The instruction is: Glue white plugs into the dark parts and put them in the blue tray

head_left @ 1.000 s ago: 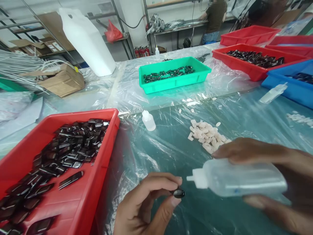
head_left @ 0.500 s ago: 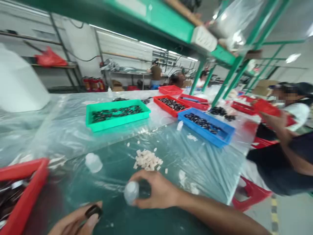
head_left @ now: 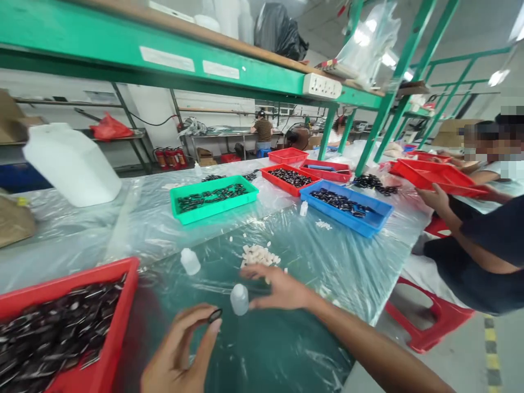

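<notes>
Between the thumb and fingertips of my left hand (head_left: 184, 344) is a small dark oval piece (head_left: 215, 315). My right hand (head_left: 280, 288) has its fingers spread, the thumb close beside a small translucent bottle (head_left: 239, 300) that stands upright on the green mat. Past the right fingers lies a heap of small white pieces (head_left: 260, 255), partly covered by the hand. A second translucent bottle (head_left: 190, 262) stands farther to the left. At the lower left, a red tray (head_left: 133, 295) holds many dark pieces like the one in my left hand.
Farther back are a green tray (head_left: 213, 212), a red tray (head_left: 286, 188) and a blue tray (head_left: 368, 232), all with dark pieces. A white jug (head_left: 73, 166) stands at the left. To the right, a person holds a red tray (head_left: 440, 174). A green shelf frame (head_left: 254, 82) crosses above the table.
My right hand has let go of the bottle, which now stands on the mat, and its fingers have opened toward the white pieces. My left hand has come further into view with the dark piece.
</notes>
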A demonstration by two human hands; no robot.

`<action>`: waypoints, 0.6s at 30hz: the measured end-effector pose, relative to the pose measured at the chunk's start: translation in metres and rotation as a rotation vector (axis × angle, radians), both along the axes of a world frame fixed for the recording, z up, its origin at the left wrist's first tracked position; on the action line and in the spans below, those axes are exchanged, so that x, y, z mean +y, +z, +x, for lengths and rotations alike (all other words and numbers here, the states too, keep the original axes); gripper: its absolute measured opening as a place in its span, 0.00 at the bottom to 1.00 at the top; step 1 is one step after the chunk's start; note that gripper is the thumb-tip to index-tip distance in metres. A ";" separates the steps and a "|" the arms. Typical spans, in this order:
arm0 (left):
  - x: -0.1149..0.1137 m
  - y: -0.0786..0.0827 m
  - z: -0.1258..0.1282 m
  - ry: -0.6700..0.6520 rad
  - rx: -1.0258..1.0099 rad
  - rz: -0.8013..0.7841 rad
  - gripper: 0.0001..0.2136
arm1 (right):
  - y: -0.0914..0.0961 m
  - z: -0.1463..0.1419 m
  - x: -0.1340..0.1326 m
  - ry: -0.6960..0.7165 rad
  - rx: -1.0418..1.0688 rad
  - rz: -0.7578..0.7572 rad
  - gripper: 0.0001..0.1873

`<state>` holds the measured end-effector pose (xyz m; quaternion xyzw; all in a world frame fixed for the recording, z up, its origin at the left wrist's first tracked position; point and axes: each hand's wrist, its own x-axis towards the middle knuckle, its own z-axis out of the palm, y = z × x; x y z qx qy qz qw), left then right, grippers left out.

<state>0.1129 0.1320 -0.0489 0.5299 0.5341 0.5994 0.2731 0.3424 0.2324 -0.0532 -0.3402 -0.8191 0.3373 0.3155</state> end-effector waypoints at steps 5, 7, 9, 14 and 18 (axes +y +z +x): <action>-0.006 0.009 0.009 -0.125 0.059 0.009 0.04 | 0.001 0.055 0.017 -0.333 -0.067 0.063 0.17; -0.007 0.011 0.009 -0.140 0.048 0.015 0.02 | -0.005 0.063 0.019 -0.322 -0.148 0.067 0.15; -0.009 0.013 0.009 -0.164 0.063 0.031 0.02 | -0.013 0.060 0.018 -0.264 -0.218 0.074 0.13; -0.012 0.015 0.010 -0.222 0.098 0.035 0.04 | -0.023 0.045 0.019 -0.196 -0.273 0.109 0.13; -0.015 0.015 0.012 -0.239 0.075 0.037 0.04 | -0.007 0.044 0.013 -0.194 -0.186 0.102 0.13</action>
